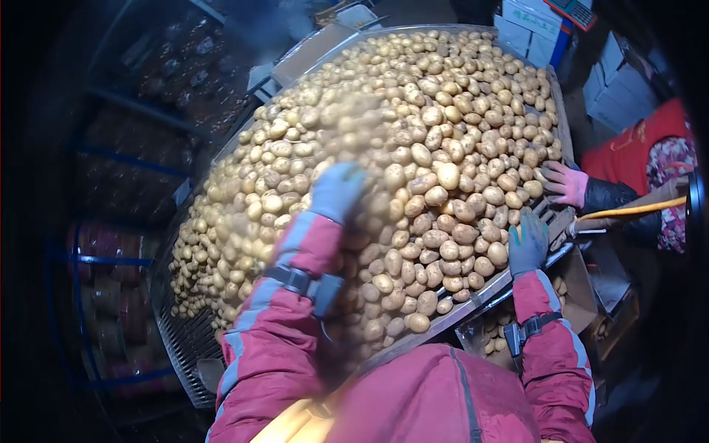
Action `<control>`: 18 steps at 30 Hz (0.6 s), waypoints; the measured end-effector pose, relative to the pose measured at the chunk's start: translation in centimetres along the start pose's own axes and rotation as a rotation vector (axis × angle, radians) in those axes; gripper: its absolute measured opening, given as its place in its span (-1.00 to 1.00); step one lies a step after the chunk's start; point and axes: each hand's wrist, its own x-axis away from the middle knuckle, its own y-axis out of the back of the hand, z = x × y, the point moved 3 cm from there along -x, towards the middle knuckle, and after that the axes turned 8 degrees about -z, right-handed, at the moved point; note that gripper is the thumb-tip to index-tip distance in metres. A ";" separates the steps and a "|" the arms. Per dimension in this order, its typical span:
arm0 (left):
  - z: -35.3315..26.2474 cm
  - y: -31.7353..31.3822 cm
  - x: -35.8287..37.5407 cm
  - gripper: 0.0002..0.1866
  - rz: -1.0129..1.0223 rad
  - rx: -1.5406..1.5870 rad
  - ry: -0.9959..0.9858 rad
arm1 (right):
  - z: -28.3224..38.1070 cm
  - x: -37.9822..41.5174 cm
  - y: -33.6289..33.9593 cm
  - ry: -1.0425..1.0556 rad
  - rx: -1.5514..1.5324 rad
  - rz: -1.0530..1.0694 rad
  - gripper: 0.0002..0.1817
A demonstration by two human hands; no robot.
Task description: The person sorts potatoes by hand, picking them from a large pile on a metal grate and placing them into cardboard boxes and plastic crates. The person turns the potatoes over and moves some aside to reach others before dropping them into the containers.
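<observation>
A broad heap of yellow potatoes (450, 174) covers a slatted metal sorting table. My left hand (337, 192), in a blue-grey glove, reaches over the middle of the heap, its fingers blurred against the potatoes. At the table's right front edge is my right hand (529, 244), in a matching glove with greenish fingertips. Its fingers are stretched out and apart, beside the outermost potatoes. Both my sleeves are maroon with grey stripes, and a strapped device sits on each forearm.
Across the right corner, a co-worker's pink-gloved hand (566, 183) touches the heap's edge. White cartons (528, 31) and a calculator-like device (572, 12) stand behind. Below the front rim sits a cardboard box (580, 292) near more potatoes. Bare slats (193, 343) show at left.
</observation>
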 end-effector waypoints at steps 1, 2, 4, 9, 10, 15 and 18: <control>1.8 0.7 -1.7 -0.61 -0.087 -0.092 -0.056 | 0.3 -0.2 0.4 0.009 -0.007 -0.026 -0.41; 3.1 1.4 -3.0 -0.57 -0.153 -0.222 -0.130 | 0.4 -0.3 0.7 0.019 -0.014 -0.050 -0.42; 6.2 1.4 -4.4 -0.37 -0.090 -0.499 -0.043 | 0.1 -0.1 0.5 0.038 -0.016 -0.083 -0.44; 8.2 -1.1 -5.1 -0.22 0.083 -0.378 0.163 | 0.2 -0.3 0.5 0.025 -0.033 -0.055 -0.42; 8.4 -1.3 -4.5 -0.23 0.134 -0.318 0.153 | 0.2 -0.3 0.5 0.023 -0.032 -0.050 -0.42; -2.8 -1.5 -0.6 -0.47 0.049 -0.233 -0.289 | 0.5 0.0 0.7 0.006 -0.046 -0.068 -0.45; -9.0 -4.7 1.4 -0.69 -0.020 0.009 -0.556 | 0.1 -0.1 0.1 0.016 -0.029 -0.054 -0.45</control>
